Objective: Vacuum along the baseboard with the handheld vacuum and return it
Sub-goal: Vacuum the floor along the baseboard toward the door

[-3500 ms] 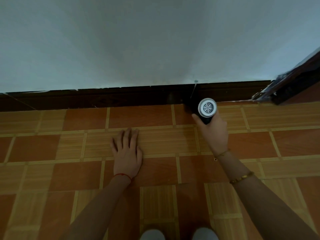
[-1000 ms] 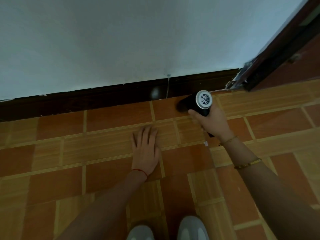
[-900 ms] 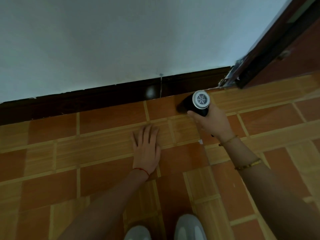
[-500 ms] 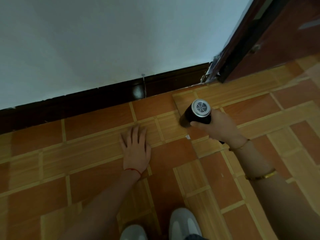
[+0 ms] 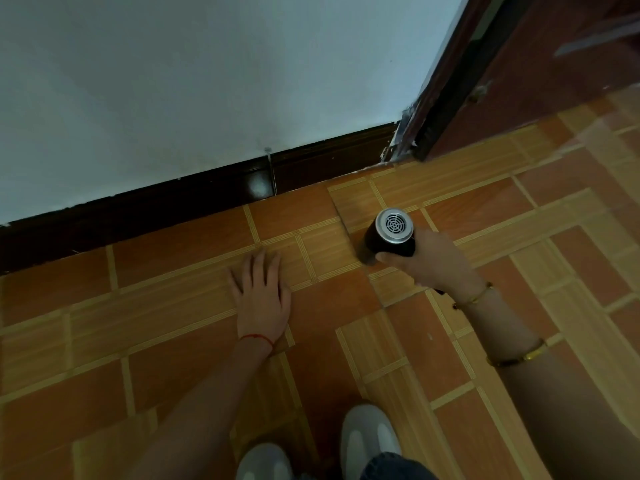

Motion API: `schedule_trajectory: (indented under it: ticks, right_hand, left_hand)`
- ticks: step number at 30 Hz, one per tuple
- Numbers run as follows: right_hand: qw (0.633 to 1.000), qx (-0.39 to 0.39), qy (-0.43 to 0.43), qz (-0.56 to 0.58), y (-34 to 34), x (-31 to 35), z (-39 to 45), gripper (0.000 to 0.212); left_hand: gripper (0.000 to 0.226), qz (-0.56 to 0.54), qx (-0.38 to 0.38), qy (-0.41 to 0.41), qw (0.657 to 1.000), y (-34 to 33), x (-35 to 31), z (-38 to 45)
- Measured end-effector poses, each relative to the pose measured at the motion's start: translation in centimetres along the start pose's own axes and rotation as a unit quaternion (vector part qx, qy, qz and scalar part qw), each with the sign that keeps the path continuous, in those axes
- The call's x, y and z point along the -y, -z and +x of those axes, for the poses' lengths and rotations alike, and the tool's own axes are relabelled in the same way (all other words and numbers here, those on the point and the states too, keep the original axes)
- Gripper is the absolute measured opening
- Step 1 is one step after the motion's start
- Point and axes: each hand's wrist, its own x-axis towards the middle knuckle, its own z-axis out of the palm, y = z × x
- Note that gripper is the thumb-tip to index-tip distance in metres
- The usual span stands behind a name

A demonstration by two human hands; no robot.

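Note:
The handheld vacuum (image 5: 388,237) is a black cylinder with a silver vented end cap facing me. My right hand (image 5: 433,263) grips it from the right, holding it over the tiled floor a short way out from the wall. Its nozzle end points down and left and is hidden by the body. The dark brown baseboard (image 5: 194,202) runs along the foot of the white wall, from the left edge up to the door frame. My left hand (image 5: 261,296) rests flat on the floor with fingers spread, holding nothing.
A dark wooden door frame (image 5: 446,81) and door (image 5: 554,57) stand at the upper right. The floor (image 5: 138,341) is orange and tan patterned tile. My white shoes (image 5: 367,441) show at the bottom edge.
My right hand has drawn the vacuum back from the baseboard toward me and out over the floor. The view has swung right, showing more of the door. My left hand stays flat on the floor.

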Motion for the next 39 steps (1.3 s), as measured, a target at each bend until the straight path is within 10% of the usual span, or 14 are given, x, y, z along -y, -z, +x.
schedule_trajectory:
  ticks: [4,22,30,39]
  right_hand:
    - [0.994,0.072,-0.002,0.084,-0.1,0.5,0.4,0.039]
    - [0.981,-0.165,0.009,0.099,-3.1,4.1,9.8,0.070]
    - [0.984,-0.113,0.088,0.108,-3.6,4.7,11.3,0.068]
    - [0.969,-0.219,-0.053,0.105,-0.5,-1.3,12.3,0.076]
  left_hand:
    - [0.057,0.002,0.003,-0.001,1.000,0.1,0.0,0.0]
    - [0.057,0.024,0.007,0.000,1.000,0.0,-0.1,0.1]
    - [0.055,0.008,0.001,0.004,1.000,0.0,-0.2,0.2]
    - [0.055,0.015,-0.002,0.004,1.000,-0.3,-0.1,0.2]
